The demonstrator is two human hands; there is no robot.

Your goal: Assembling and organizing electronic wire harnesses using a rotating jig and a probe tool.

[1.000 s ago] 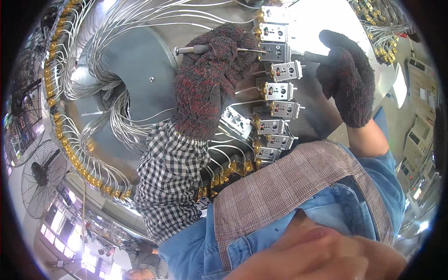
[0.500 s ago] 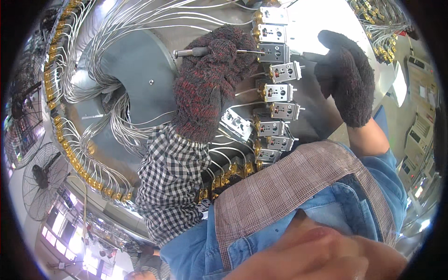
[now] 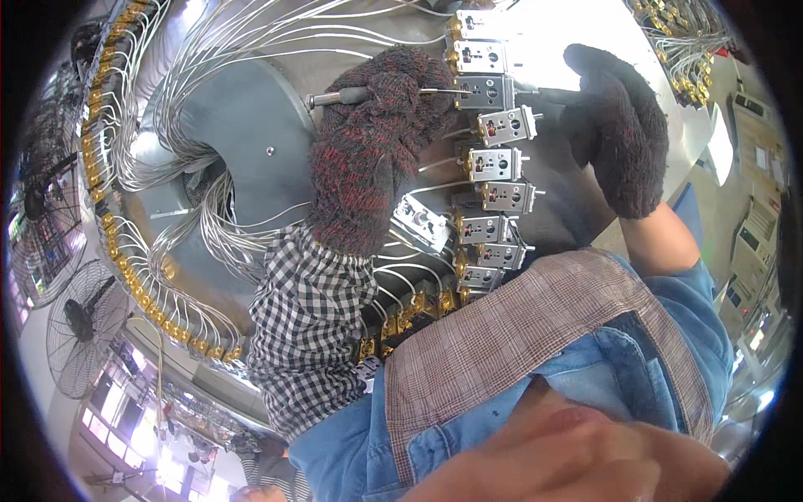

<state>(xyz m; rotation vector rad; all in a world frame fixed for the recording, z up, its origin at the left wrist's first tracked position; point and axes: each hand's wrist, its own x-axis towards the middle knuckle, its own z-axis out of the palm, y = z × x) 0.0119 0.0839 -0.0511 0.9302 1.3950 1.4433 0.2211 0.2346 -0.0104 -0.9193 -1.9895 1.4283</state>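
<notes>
My left hand [image 3: 368,138], in a dark knitted glove with red flecks, is closed around a screwdriver [image 3: 341,97]. Its thin shaft reaches right, with the tip over the face of a grey metal block [image 3: 485,93] in the row. On the block's other side is my right hand [image 3: 626,125], gloved alike. Its fingers are curled, with the one at the top sticking out, around a slim dark tool [image 3: 559,97] that points at the block's right end. Shadow hides most of that tool. Just below, a silver block [image 3: 507,126] sits slightly turned.
More silver blocks [image 3: 495,165] with brass ends line the curved edge. A loose white-silver block [image 3: 421,224] lies tilted by my left wrist. White wires [image 3: 188,109] fan from the hub of a round grey plate [image 3: 259,125]. A fan [image 3: 79,322] stands at far left.
The blocks and both hands sit very slightly farther left in the picture. Both hands keep their grips, and the screwdriver tip stays at the same block.
</notes>
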